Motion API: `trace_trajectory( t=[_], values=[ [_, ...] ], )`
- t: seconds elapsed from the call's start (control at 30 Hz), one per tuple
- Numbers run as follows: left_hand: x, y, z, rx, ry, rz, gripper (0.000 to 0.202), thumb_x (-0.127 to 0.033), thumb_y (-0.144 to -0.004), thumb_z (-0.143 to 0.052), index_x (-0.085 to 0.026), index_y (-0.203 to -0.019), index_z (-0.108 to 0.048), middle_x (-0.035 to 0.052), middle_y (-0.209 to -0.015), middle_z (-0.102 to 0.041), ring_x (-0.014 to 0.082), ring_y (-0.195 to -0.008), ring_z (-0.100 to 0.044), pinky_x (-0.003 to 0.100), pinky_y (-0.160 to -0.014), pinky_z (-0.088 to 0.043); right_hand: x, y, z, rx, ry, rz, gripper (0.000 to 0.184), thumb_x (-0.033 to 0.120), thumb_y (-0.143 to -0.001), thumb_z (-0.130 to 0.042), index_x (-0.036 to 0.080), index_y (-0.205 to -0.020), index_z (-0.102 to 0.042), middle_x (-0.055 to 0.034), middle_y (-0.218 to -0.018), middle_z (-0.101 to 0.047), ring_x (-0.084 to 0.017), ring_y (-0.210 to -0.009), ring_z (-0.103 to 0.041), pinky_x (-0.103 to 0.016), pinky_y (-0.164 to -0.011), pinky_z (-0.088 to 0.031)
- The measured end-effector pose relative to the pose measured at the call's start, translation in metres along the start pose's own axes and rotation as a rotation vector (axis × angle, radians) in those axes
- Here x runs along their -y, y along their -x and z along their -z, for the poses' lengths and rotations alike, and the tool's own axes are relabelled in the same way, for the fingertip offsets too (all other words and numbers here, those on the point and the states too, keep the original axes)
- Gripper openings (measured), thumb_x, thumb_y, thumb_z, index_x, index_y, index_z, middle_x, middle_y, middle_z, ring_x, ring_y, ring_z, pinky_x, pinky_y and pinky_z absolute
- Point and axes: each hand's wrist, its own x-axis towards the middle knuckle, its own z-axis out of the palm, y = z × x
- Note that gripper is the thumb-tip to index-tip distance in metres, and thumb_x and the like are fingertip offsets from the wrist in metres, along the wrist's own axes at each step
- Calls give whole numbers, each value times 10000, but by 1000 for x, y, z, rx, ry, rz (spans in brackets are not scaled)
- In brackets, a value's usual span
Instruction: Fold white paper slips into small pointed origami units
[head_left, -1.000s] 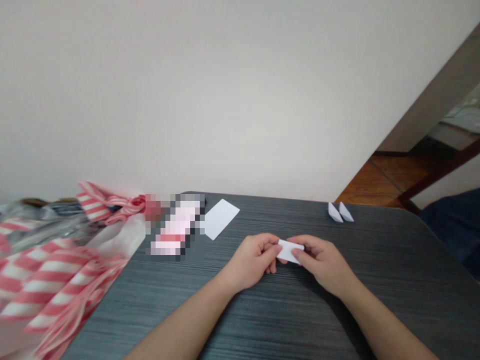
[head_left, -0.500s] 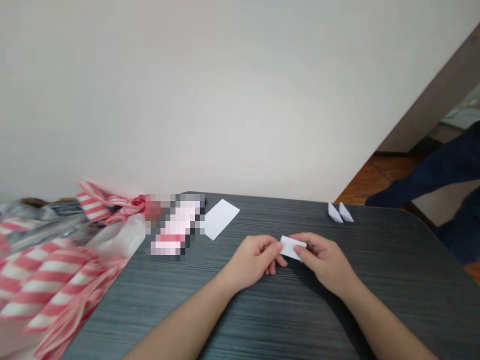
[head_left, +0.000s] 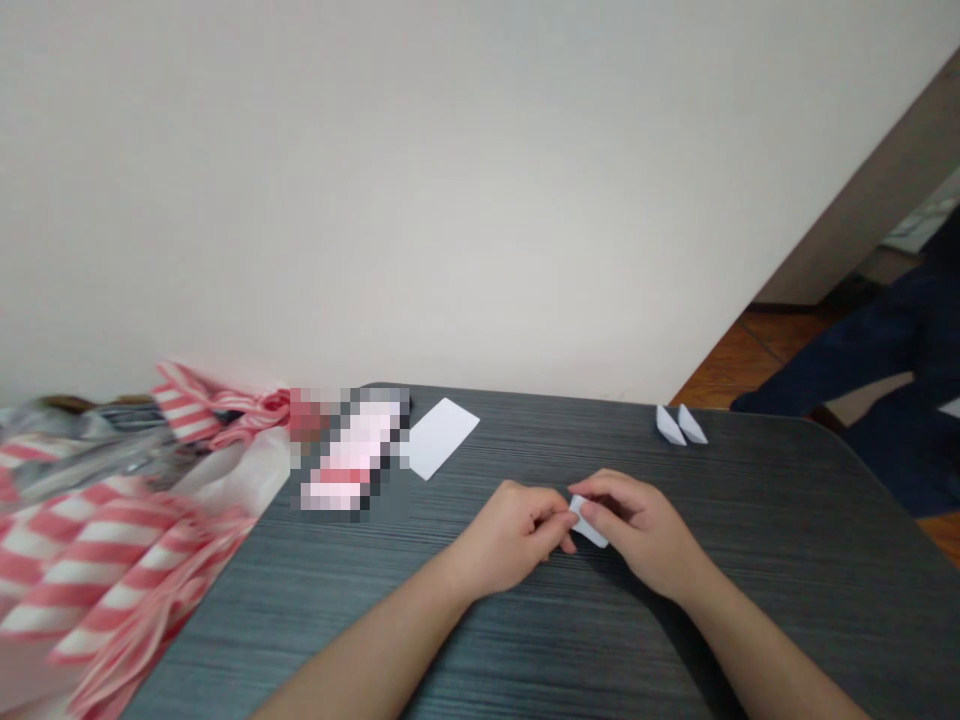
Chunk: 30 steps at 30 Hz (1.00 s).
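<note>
Between my two hands is a small folded piece of white paper (head_left: 589, 524), held just above the dark wood-grain table (head_left: 570, 650). My left hand (head_left: 517, 535) is closed, thumb and forefinger pinching the paper's left edge. From the other side my right hand (head_left: 637, 525) grips it, the thumb on its face and the forefinger along its top; part of the paper is hidden under these fingers. Two small folded white paper boats (head_left: 670, 425) stand side by side near the table's back right. A flat white sheet of paper (head_left: 442, 438) lies at the back left.
Beside the sheet is a pixelated, phone-like object (head_left: 360, 440). Red-and-white striped cloth (head_left: 112, 560) is heaped left of the table. A pale wall (head_left: 480, 200) rises behind. At the right, a person in dark blue trousers (head_left: 885, 340) is beyond the table edge.
The folded paper has turned to a steeper slant, and less of it shows. My right forefinger has come over its top left. The person at the right has shifted.
</note>
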Motion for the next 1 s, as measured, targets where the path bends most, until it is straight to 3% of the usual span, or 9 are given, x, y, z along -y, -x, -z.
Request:
trace_trajectory(
  t=[0.6,1.0],
  values=[
    [-3,-1,3,41,-98,-55,315,-301,-948,-510,-160,-765,-725,8,-631,-695,103,-547,-588,178,-550,-394,3,-2,-2,4,5,-67,194,268,-906,-587,185,-745,-658,-10,-724,-625,-155,-689,-569,-256,-650,-438],
    [-4,0,4,36,-78,-53,329,-313,-945,-511,-160,-753,-730,18,-653,-704,97,-532,-580,182,-536,-386,6,-3,4,35,41,-101,228,279,-916,-554,184,-740,-662,-7,-713,-628,-157,-681,-577,-259,-643,-435]
  ],
)
